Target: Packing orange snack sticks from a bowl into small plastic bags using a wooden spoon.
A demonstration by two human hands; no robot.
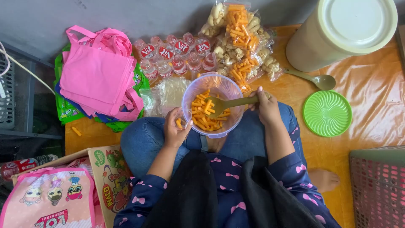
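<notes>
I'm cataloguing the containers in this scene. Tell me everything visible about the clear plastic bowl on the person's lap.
The clear, faintly purple round plastic bowl looks thin-walled and see-through. It sits upright on the person's lap, on the blue jeans. It is partly filled with orange stick-shaped snacks. A tan plastic spoon, held by the right hand, reaches over the rim into the snacks. The left hand holds a small clear bag against the bowl's near-left side.

Clear bowl [216, 86] of orange snack sticks [201, 116] on lap. Right hand [266, 107] grips spoon [230, 103] in bowl; left hand [175, 128] pinches small clear bag [182, 119]. Far: filled snack packets [240, 38], cup drinks [177, 55]. Left: pink bags [97, 71]. Right: green lid [327, 113].
</notes>
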